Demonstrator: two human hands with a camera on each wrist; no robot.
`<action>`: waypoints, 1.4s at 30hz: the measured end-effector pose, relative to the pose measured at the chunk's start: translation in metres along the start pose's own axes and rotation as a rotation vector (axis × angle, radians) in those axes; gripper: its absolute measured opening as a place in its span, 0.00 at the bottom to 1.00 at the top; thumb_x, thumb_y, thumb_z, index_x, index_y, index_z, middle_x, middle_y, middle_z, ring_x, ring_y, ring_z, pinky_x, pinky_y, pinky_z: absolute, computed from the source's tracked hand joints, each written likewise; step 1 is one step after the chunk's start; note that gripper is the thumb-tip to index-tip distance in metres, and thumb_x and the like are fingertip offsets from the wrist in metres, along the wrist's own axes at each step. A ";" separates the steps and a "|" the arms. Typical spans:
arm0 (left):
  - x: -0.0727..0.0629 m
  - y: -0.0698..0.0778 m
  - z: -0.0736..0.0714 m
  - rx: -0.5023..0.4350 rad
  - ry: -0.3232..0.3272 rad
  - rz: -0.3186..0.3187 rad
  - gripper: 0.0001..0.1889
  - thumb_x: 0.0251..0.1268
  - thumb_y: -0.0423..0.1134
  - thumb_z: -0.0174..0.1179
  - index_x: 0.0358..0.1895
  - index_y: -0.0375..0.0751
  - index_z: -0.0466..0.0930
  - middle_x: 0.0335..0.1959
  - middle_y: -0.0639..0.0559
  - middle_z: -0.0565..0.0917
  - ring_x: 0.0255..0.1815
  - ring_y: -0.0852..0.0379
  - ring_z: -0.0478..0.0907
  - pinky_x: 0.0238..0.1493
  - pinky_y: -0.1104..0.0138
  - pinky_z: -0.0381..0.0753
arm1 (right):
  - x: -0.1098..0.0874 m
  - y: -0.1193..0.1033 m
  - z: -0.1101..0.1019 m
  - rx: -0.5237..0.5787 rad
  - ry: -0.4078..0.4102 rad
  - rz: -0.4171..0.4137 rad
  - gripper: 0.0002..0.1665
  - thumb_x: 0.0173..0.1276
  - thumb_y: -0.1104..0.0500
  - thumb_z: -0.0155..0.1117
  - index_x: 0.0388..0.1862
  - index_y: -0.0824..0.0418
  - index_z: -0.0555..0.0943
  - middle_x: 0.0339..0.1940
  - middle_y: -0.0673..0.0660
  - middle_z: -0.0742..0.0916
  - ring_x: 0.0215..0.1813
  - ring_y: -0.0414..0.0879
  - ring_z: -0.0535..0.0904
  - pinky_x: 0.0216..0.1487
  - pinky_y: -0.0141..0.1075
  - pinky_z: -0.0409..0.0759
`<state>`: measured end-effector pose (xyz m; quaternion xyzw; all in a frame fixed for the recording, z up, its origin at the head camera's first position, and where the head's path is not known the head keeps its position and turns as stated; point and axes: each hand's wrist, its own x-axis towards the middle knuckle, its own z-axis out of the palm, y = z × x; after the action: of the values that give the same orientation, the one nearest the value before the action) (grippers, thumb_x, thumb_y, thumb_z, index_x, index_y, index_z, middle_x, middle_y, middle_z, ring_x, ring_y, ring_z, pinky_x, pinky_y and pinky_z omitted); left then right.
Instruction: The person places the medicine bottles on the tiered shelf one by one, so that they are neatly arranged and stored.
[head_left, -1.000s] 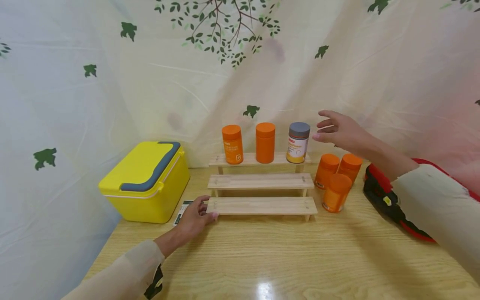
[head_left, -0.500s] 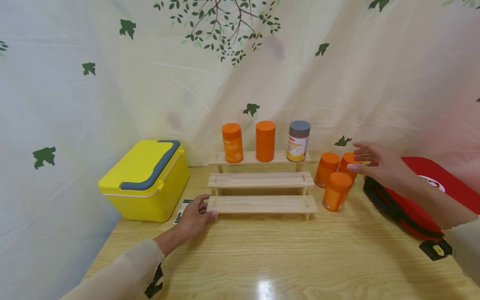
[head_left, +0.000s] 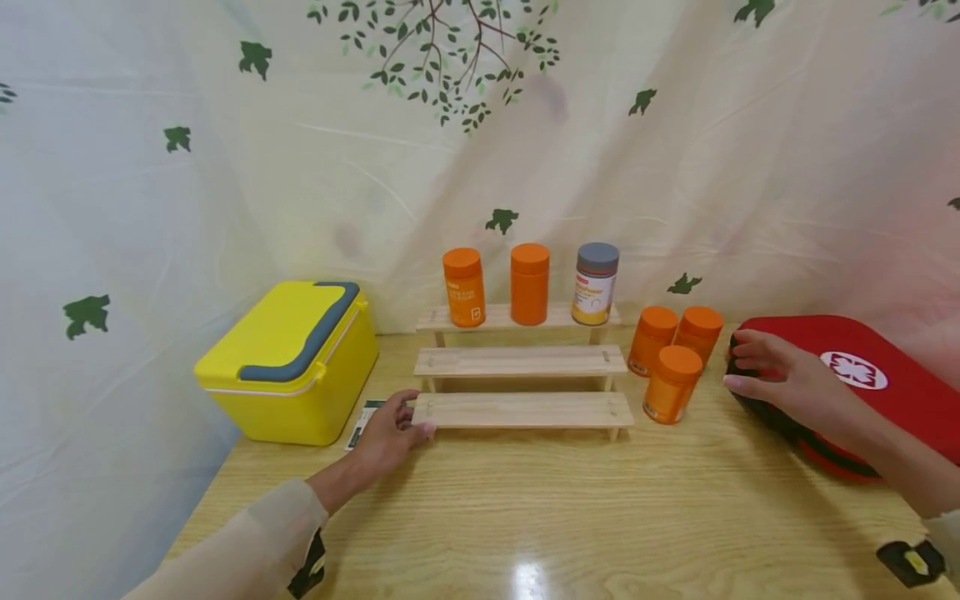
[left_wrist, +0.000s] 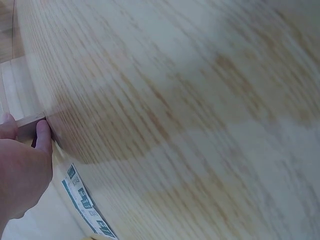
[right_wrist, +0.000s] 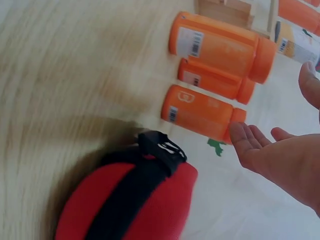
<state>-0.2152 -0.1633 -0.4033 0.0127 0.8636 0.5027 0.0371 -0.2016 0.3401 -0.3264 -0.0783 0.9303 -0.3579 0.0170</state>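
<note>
My left hand (head_left: 388,433) grips the left end of the lowest board of a three-tier wooden shelf (head_left: 525,408), thumb at the front edge. The left wrist view shows that board end between thumb and finger. On the top tier stand two orange bottles, one on the left (head_left: 464,292) and one in the middle (head_left: 529,287), with a grey-capped bottle (head_left: 595,287) at right. Right of the shelf, three orange bottles (head_left: 672,387) stand close together on the table. My right hand (head_left: 795,379), holding nothing, hovers with loosely bent fingers by the left end of a red first-aid bag (head_left: 907,404).
A yellow box (head_left: 270,329) with a blue-grey handle stands left of the shelf. Beside it lies a small printed card (head_left: 363,425), partly behind my left hand. Light cloth (head_left: 405,167) with printed leaves hangs behind the wooden table (head_left: 525,500).
My right hand has moved away from the grey-capped bottle, right and down past the three orange bottles to the red bag. The left hand keeps its place on the shelf.
</note>
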 end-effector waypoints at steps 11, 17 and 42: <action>-0.001 0.001 -0.001 0.005 0.001 -0.001 0.30 0.65 0.33 0.61 0.69 0.37 0.62 0.43 0.47 0.82 0.39 0.55 0.77 0.44 0.64 0.77 | 0.011 -0.004 0.024 0.020 0.003 -0.084 0.48 0.66 0.49 0.65 0.75 0.66 0.54 0.66 0.72 0.70 0.63 0.69 0.68 0.43 0.20 0.70; 0.000 -0.001 0.000 0.007 0.008 0.020 0.29 0.65 0.31 0.61 0.68 0.35 0.63 0.44 0.44 0.83 0.40 0.54 0.77 0.43 0.65 0.77 | 0.015 -0.010 0.031 0.033 0.007 -0.124 0.45 0.66 0.50 0.66 0.74 0.67 0.57 0.66 0.71 0.70 0.60 0.68 0.71 0.44 0.24 0.73; 0.001 -0.003 0.000 0.001 0.004 0.017 0.29 0.65 0.30 0.60 0.67 0.35 0.63 0.43 0.45 0.83 0.39 0.55 0.77 0.43 0.64 0.77 | 0.026 -0.009 0.050 0.033 0.030 -0.122 0.39 0.68 0.51 0.63 0.69 0.70 0.62 0.59 0.70 0.76 0.56 0.67 0.74 0.48 0.51 0.79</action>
<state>-0.2156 -0.1641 -0.4057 0.0192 0.8638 0.5026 0.0309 -0.2217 0.2963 -0.3573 -0.1294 0.9178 -0.3749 -0.0174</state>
